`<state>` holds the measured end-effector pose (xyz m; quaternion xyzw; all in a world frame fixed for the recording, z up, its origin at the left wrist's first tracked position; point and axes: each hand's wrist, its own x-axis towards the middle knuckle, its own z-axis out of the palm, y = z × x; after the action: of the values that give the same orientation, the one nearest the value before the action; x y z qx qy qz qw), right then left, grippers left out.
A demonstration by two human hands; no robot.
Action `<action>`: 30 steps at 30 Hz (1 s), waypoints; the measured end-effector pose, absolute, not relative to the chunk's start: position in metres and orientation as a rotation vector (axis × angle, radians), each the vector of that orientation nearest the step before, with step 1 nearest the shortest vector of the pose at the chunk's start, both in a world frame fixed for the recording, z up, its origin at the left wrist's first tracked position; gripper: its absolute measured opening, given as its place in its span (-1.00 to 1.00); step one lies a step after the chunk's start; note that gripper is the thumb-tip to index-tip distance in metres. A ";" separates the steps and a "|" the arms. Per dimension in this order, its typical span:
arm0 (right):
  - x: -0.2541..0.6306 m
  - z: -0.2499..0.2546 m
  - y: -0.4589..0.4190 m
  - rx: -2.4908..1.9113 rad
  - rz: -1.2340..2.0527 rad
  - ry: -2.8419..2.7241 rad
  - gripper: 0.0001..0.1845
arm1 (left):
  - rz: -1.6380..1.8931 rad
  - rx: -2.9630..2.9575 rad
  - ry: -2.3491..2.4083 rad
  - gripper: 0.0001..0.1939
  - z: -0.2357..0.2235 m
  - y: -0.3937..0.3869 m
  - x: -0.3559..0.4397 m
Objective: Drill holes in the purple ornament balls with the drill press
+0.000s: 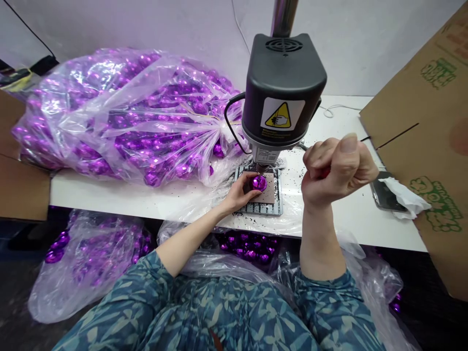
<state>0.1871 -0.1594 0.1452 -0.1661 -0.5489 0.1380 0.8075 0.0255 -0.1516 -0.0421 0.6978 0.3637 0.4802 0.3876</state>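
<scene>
a white table (358,219) runs across the middle of the frame, with a bulging clear bag (127,117) of purple balls at upper left and a cardboard box (420,126) along the right edge. at the centre, the left hand (238,195) pinches a purple faceted ball (259,183) between thumb and fingers, over a tan plate (269,192) below the black drill press (285,73). right of centre, the right hand (338,168) is curled into a fist around a handle (324,172), mostly hidden, a bit of red showing.
</scene>
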 end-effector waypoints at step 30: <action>0.183 0.160 -0.152 -0.377 0.305 -1.081 -0.47 | 1.296 1.789 1.049 -0.48 -0.038 -0.160 0.029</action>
<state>0.1830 -0.1519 0.1604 -0.1776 -0.5094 0.1438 0.8297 0.0289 -0.1595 -0.0377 0.6876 0.4032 0.4981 0.3413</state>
